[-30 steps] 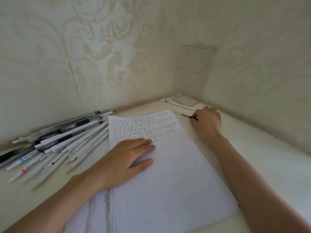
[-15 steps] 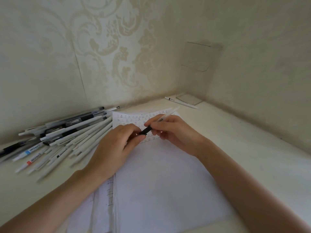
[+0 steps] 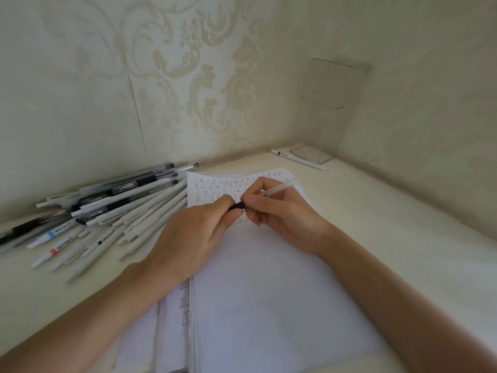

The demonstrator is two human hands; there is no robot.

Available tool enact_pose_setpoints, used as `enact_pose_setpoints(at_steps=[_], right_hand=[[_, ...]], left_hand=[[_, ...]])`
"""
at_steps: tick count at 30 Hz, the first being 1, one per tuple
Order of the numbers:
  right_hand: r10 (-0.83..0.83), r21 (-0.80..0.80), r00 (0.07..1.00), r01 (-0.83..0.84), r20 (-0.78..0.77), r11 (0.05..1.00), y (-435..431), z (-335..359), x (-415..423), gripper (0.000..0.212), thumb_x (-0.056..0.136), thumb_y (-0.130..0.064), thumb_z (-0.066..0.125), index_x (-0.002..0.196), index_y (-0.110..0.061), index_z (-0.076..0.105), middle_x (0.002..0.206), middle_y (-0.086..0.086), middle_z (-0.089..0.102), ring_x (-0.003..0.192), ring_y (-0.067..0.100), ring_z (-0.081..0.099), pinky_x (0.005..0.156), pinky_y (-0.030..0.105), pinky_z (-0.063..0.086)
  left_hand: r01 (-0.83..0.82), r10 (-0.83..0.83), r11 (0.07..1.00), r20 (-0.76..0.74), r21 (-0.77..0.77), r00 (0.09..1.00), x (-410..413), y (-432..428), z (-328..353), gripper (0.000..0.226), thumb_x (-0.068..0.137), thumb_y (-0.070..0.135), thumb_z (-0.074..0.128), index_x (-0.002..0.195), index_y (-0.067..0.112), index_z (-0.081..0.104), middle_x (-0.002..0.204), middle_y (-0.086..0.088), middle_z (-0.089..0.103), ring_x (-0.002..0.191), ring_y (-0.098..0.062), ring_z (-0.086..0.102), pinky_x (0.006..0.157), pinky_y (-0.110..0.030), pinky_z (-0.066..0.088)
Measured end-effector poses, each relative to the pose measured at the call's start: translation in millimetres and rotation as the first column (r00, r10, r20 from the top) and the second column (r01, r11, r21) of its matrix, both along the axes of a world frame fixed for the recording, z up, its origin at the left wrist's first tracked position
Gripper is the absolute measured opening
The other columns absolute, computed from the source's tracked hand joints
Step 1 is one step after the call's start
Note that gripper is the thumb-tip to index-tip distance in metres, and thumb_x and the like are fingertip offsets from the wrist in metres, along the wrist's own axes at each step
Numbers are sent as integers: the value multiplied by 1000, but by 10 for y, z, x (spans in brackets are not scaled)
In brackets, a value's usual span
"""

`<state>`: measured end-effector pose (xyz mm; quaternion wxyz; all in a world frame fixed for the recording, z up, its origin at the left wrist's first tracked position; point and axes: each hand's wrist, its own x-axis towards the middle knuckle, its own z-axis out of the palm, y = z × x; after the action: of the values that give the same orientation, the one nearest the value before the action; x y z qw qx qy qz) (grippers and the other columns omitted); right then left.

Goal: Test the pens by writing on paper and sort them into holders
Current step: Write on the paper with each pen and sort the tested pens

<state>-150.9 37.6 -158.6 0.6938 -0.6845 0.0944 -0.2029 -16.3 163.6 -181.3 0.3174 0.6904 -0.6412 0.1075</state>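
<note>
Over the paper [image 3: 269, 305], left hand [image 3: 193, 238] and right hand [image 3: 282, 211] grip a pen [image 3: 279, 188].

Pen [image 3: 279, 188] mid-barrel behind R hand [image 3: 285, 216]; pen pile [image 3: 107, 211] L end off-frame; labels [image 3: 57, 232] illegible.

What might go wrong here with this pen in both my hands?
The left hand pinches the black end while the right hand grips the white pen over the paper: a slip might streak the written rows. The left forearm lies near the pen pile; a nudge could scatter it.
</note>
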Motion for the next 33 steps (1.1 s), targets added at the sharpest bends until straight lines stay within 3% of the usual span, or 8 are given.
enact_pose_setpoints(at_steps=[6, 10, 14, 18, 22, 25, 31, 33], right_hand=[[-12, 21, 1000, 12, 7, 1000, -52, 14, 10, 9, 83, -9, 53, 80, -6, 62, 63, 6, 53, 60, 16, 49, 59, 24, 37], [-145, 145, 988, 136, 55, 980, -224, 144, -117, 31, 87, -18, 42, 98, -3, 67, 76, 16, 68, 69, 23, 61, 62, 26, 46], [-433, -139, 901, 434, 36, 890, -278, 190, -166, 12, 91, -9, 58, 81, -9, 63, 68, 2, 68, 61, 11, 60, 57, 21, 43], [-570, -421, 818, 494, -71, 761, -182, 82, -28, 27, 81, -3, 65, 64, -11, 46, 44, -9, 51, 41, -2, 48, 46, 14, 33], [-640, -458, 764, 543, -79, 704, -180, 12, -20, 32, 75, 1, 56, 58, -11, 33, 51, 10, 35, 34, 0, 45, 55, 28, 29], [-659, -469, 746, 550, -96, 691, -200, -33, -26, 29, 76, 0, 56, 60, -10, 34, 60, 15, 37, 34, 0, 45, 53, 29, 24], [-659, -515, 745, 526, -104, 677, -234, -89, -4, 27, 75, -3, 56, 60, -12, 35, 45, -5, 35, 37, 4, 31, 40, 18, 24], [-647, -526, 755, 510, -105, 680, -243, -108, -1, 25, 76, -4, 56, 62, -12, 36, 49, -2, 34, 41, 6, 29, 41, 21, 23]], left_hand=[[-42, 43, 999, -48, 11, 998, 7, -6, -16, 55, 85, 70, 20, 93, 25, 49, 53, 5, 53, 45, -9, 49, 44, -20, 33], [-102, 107, 994, -120, 48, 987, -15, 20, 25, 59, 76, 71, 26, 108, 24, 43, 58, 10, 47, 53, -3, 48, 49, -22, 35], [-38, 37, 999, 37, 39, 999, -58, 34, 26, 48, 87, 63, 34, 114, 29, 54, 63, 17, 39, 62, -5, 44, 50, -18, 30], [86, -117, 977, 153, 196, 981, -61, 11, -48, 49, 86, 59, 32, 119, 35, 58, 83, 9, 43, 76, -12, 48, 64, -26, 32], [84, -121, 958, 121, 274, 985, -66, 4, -72, 55, 84, 62, 25, 122, 36, 56, 88, 5, 41, 84, -15, 47, 69, -29, 35], [82, -118, 958, 118, 276, 986, -75, -6, -71, 56, 83, 62, 25, 122, 36, 56, 88, 6, 40, 84, -15, 46, 71, -28, 35], [67, -102, 958, 115, 278, 988, -87, 3, -70, 58, 83, 63, 23, 122, 36, 55, 88, 7, 39, 83, -13, 44, 70, -26, 31], [59, -95, 956, 114, 287, 989, -92, 3, -73, 58, 83, 64, 21, 124, 38, 53, 90, 7, 38, 84, -12, 43, 71, -26, 31]])
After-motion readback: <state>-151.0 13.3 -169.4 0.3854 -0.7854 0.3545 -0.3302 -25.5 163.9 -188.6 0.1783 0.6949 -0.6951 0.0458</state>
